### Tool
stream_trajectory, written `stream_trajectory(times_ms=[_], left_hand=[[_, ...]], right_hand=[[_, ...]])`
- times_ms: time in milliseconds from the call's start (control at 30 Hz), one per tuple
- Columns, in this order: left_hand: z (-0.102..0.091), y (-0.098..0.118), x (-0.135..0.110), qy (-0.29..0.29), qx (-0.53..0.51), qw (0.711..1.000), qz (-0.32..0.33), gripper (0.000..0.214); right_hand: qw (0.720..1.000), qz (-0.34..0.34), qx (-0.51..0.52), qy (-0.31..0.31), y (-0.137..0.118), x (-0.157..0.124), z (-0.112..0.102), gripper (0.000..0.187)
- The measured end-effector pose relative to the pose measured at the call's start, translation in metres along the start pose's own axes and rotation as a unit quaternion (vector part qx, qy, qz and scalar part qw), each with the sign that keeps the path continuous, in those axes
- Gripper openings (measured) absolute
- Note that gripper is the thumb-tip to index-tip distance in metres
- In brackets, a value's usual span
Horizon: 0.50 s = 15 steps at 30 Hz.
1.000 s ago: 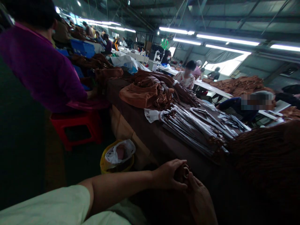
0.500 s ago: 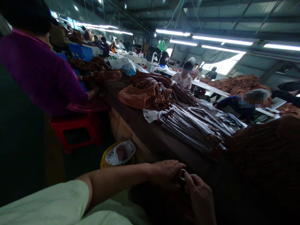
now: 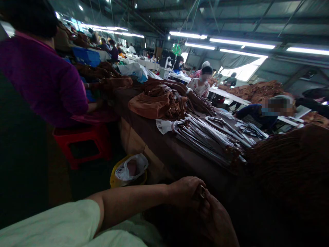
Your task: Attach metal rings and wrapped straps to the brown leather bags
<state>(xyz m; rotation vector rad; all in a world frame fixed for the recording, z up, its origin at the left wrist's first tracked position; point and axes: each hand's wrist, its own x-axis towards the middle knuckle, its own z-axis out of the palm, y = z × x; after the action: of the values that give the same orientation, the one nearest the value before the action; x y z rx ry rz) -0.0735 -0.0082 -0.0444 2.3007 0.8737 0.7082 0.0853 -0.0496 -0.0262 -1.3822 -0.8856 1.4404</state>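
My left hand (image 3: 185, 190) is closed at the near edge of the brown table (image 3: 164, 151), fingers curled round a small metal ring (image 3: 202, 192) on a dark brown piece. My right hand (image 3: 217, 221) meets it from below, fingertips pinching the same ring. What hangs under the ring is lost in shadow. A heap of brown fringe (image 3: 290, 161) lies just right of my hands.
Wrapped straps (image 3: 208, 137) lie in a stack mid-table, brown leather bags (image 3: 156, 101) beyond them. A person in a purple top (image 3: 43, 79) sits on a red stool (image 3: 82, 144) at left. A yellow bin (image 3: 127, 173) stands on the floor. Other workers sit at far tables.
My hands have drawn closer together, the right fingers now covering most of the ring. The view has drifted slightly; the table's things stay put.
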Motion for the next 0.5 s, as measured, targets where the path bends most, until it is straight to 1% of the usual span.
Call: stream_trajectory(times_ms=[67, 133, 200, 233, 267, 300, 333, 367, 400, 467, 500], left_hand=[[0.008, -0.002, -0.001, -0.014, 0.028, 1.0, 0.0, 0.051], [0.018, -0.003, 0.0, -0.041, 0.091, 0.995, -0.011, 0.038], [0.026, -0.002, 0.002, -0.074, 0.139, 0.987, -0.036, 0.038], [0.028, -0.001, 0.003, -0.083, 0.147, 0.985, -0.046, 0.041], [0.027, 0.0, 0.004, -0.083, 0.142, 0.985, -0.053, 0.042], [0.024, 0.002, 0.004, -0.076, 0.127, 0.987, -0.056, 0.042], [0.021, 0.003, 0.005, -0.065, 0.107, 0.99, -0.058, 0.039], [0.016, 0.004, 0.005, -0.052, 0.085, 0.993, -0.061, 0.037], [0.011, 0.005, 0.006, -0.045, 0.064, 0.995, -0.065, 0.036], [0.004, 0.005, 0.006, -0.044, 0.041, 0.995, -0.078, 0.037], [0.003, 0.005, 0.006, -0.046, 0.039, 0.995, -0.083, 0.039]], right_hand=[[0.999, -0.009, -0.048, 0.014, 0.003, -0.001, 0.004, 0.033], [0.991, -0.035, -0.125, 0.034, 0.0, -0.003, 0.009, 0.035], [0.966, -0.088, -0.232, 0.069, -0.006, -0.005, 0.013, 0.033], [0.95, -0.112, -0.28, 0.083, -0.01, -0.006, 0.013, 0.033], [0.94, -0.124, -0.304, 0.087, -0.013, -0.005, 0.012, 0.035], [0.946, -0.116, -0.294, 0.076, -0.015, -0.004, 0.011, 0.037], [0.964, -0.086, -0.245, 0.055, -0.016, -0.002, 0.009, 0.039], [0.982, -0.048, -0.178, 0.031, -0.015, 0.0, 0.006, 0.041], [0.994, -0.012, -0.106, 0.016, -0.012, 0.001, 0.004, 0.042], [1.0, 0.024, 0.007, 0.013, -0.004, 0.003, 0.0, 0.043], [0.999, 0.022, 0.036, 0.014, 0.001, 0.003, -0.001, 0.043]])
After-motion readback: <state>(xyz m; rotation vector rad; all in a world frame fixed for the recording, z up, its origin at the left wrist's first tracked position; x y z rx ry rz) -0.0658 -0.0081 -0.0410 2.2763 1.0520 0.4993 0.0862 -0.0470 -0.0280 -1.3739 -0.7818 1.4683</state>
